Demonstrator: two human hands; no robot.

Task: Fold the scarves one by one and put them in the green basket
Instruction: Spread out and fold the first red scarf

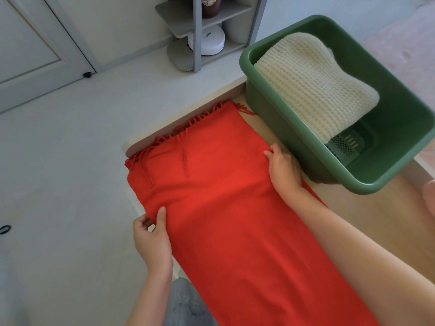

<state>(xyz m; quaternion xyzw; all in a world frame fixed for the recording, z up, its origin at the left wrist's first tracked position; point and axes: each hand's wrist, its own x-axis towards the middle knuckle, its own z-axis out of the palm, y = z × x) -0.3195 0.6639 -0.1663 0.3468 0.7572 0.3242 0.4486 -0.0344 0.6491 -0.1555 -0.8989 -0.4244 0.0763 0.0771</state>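
Observation:
A long red scarf (226, 208) with a fringed far end lies flat along the wooden table, running from the far corner toward me. My left hand (153, 241) pinches its left edge between thumb and fingers. On the opposite side, my right hand (283, 170) grips the right edge with curled fingers. The green basket (294, 137) stands on the table just right of the scarf. A folded cream knitted scarf (313, 83) lies inside it, leaning on the far wall.
The table (367, 217) ends close to the scarf's left and far edges, with pale floor (70, 161) beyond. A grey shelf unit (200, 36) with a white round device (207, 42) stands at the back. Something pink (429, 196) shows at the right edge.

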